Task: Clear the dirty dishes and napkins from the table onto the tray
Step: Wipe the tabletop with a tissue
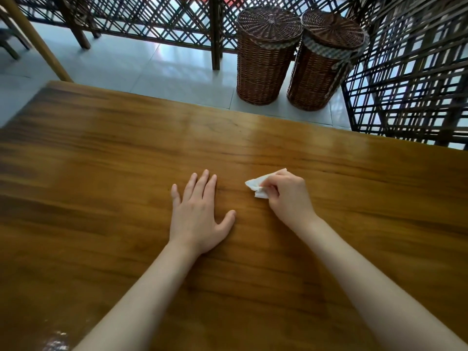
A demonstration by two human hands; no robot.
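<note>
A small crumpled white napkin sits pinched in the fingers of my right hand, low over the middle of the wooden table. My left hand lies flat on the tabletop to the left of it, palm down, fingers spread, holding nothing. No tray and no dishes appear in view.
Two tall lidded wicker baskets stand on the pale tiled floor beyond the table's far edge. A dark lattice screen runs behind them and along the right. A wooden post and chair legs stand at the far left.
</note>
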